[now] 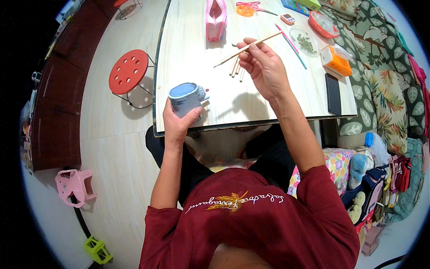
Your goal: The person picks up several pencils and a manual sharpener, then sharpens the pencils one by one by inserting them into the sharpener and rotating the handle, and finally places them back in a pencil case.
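Note:
My left hand is wrapped round a blue-grey pencil sharpener at the table's near left edge. It looks like the crank kind, with a small knob sticking out on its right side. Raised over the middle of the table, my right hand pinches a plain wooden pencil. The pencil slants, its dark point down to the left and its other end up to the right, apart from the sharpener. Beneath that hand, several wooden pencils lie side by side on the tabletop, partly hidden by my fingers.
On the table stand a pink pencil case, scissors, a clear dish of green bits, a red basket, an orange tissue pack and a black phone. A red stool stands left.

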The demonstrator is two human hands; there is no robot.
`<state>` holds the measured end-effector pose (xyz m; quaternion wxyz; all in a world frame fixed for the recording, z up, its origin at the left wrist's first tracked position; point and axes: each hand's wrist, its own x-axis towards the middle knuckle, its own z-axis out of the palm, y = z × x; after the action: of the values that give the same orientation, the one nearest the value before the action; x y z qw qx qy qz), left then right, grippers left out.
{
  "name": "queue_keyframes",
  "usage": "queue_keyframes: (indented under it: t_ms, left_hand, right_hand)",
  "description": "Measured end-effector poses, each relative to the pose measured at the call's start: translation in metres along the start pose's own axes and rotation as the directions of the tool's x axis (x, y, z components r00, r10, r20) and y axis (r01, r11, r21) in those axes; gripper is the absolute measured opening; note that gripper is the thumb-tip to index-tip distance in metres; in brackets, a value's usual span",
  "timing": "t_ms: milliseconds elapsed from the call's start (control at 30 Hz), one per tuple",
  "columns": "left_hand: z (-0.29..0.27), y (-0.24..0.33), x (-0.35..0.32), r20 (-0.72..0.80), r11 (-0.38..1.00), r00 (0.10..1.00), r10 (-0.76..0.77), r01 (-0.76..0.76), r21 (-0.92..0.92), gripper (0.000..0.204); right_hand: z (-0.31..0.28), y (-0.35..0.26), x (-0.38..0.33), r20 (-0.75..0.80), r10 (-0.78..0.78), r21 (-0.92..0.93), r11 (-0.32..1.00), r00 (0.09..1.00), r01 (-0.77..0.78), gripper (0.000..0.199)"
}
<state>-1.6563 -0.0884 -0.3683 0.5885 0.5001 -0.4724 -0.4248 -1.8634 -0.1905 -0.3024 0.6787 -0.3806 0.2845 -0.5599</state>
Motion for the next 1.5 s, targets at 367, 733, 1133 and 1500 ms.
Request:
queue_keyframes:
  t_ms: [367,733,1133,1500]
  left_hand:
    - [-0.004,-0.018,0.002,-0.004,1.000,1.000,0.015,-0.015,0.004,0.060]
    - [-0.005,-0.008,0.000,-0.016,0.991,1.000,-0.018,0.020,0.132,0.057]
    - [-0.004,-0.002,0.000,0.036,0.993,0.999,-0.002,-0.002,0.122,0.061]
    - [-0.006,-0.013,-0.001,0.007,0.986,1.000,-0.010,0.009,0.164,0.057]
  right_hand:
    - [-0.022,0.018,0.028,-0.137,0.078,-0.052,0.995,0.987,-0.086,0.021]
    - [0.006,-0.011,0.078,0.021,0.227,-0.282,0.936,0.974,-0.213,0.029]
    - [-0.002,-0.010,0.202,-0.006,0.031,-0.915,0.402,1.000,-0.018,0.043]
    - [-0.076,-0.007,0.113,-0.127,0.196,-0.975,0.156,0.972,-0.158,0.030]
